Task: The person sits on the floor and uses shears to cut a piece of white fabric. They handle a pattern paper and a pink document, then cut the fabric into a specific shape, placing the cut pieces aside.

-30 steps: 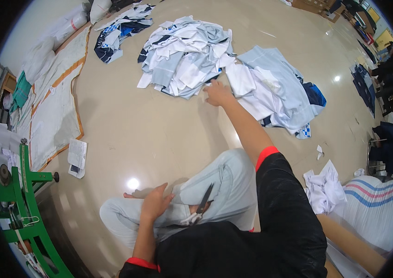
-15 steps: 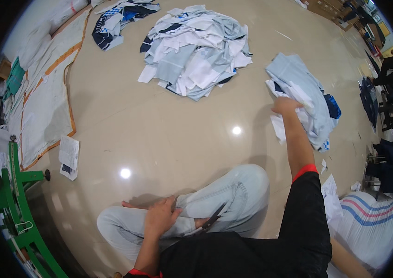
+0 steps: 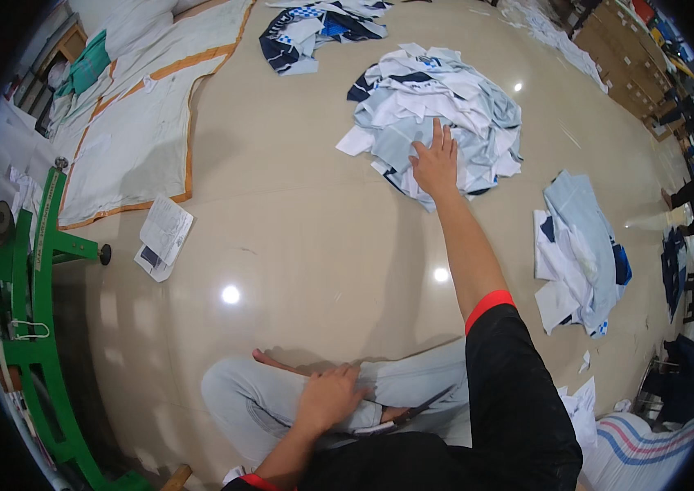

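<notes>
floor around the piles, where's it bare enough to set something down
The widest bare floor lies between the papers and the right forearm; a narrower strip separates the big pile from the right pile. It's crowded left by the green frame and lower right by the striped sack.

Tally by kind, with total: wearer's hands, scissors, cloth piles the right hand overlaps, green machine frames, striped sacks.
Left hand and right hand: 2
Scissors: 1
Overlapped cloth pile: 1
Green machine frame: 1
Striped sack: 1
Total: 6
</notes>
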{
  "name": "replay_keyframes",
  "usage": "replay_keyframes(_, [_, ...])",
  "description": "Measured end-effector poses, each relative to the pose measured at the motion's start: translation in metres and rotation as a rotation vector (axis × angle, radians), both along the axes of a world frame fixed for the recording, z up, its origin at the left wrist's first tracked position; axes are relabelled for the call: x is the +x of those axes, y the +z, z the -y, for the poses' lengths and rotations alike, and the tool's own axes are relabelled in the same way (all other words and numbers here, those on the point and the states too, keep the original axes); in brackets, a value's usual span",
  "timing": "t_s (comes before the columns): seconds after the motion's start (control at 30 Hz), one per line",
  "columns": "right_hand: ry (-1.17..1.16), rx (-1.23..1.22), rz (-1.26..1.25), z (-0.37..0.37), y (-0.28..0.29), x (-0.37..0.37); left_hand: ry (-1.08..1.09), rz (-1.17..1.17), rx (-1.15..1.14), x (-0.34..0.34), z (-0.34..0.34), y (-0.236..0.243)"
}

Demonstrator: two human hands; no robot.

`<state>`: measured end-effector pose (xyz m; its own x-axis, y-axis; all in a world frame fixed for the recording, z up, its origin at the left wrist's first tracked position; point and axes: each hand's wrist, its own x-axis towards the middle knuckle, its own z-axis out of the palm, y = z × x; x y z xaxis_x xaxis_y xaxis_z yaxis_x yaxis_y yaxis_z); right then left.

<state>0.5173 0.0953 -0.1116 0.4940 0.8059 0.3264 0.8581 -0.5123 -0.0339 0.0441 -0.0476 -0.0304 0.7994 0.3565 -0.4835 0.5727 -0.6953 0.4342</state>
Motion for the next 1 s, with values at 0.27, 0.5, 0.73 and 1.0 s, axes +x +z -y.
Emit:
replay_keyframes(0.27, [0.108,-0.209,0.007,-0.043,-0.023,0.05,0.015,0.078,-0.112,0.002,-0.008,0.003])
replay_keyframes(0.5, [-0.008,-0.169,-0.112,-0.023,-0.019,0.037,0.063,0.149,-0.173,-0.003,-0.007,0.002])
replay_keyframes(0.73, [0.171,-0.121,0.136,-0.049,0.002,0.061,0.023,0.088,-0.158,-0.001,-0.01,0.005])
replay_keyframes(1.0, [0.075,-0.237,-0.418,-0.007,-0.023,0.004,0.077,0.216,-0.145,-0.003,-0.008,-0.004])
